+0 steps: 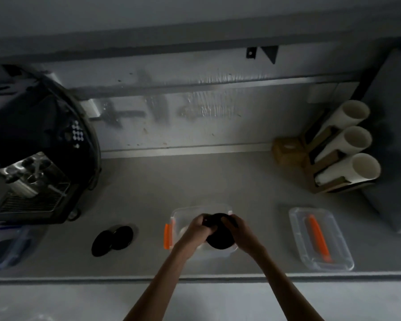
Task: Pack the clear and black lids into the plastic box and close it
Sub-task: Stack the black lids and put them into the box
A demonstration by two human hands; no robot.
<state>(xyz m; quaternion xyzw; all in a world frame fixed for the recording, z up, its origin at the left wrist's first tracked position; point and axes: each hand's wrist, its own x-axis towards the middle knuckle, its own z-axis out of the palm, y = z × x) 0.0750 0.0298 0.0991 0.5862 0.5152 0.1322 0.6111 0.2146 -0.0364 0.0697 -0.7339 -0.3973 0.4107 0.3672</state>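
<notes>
We look down on a grey counter (218,177) in dim light. At the centre sits the open plastic box (178,214), clear-walled, with an orange latch (167,236) on its 9 o'clock side. Both hands meet over the box: the left hand (198,228) and the right hand (234,227) are each curled around a stack of black lids (219,239), gripping it from the 9 and 3 o'clock sides respectively. We cannot tell whether the stack already rests on the box floor or hangs just above it. A pale shape beneath the hands may be clear lids, but the gloom leaves that uncertain.

At 9 o'clock from the box, well apart, two loose black lids (112,239) lie overlapping on the counter. At 3 o'clock, also apart, lies the box cover (321,238) with its own orange latch along the middle. A coffee machine (33,163) stands at 10 o'clock and a cup dispenser (343,147) at 2 o'clock.

We judge the step in hand to be seating the black stack inside the box. The next move calls for letting go without toppling the stack, then reaching toward 9 o'clock for the remaining pair; the cover comes last.
</notes>
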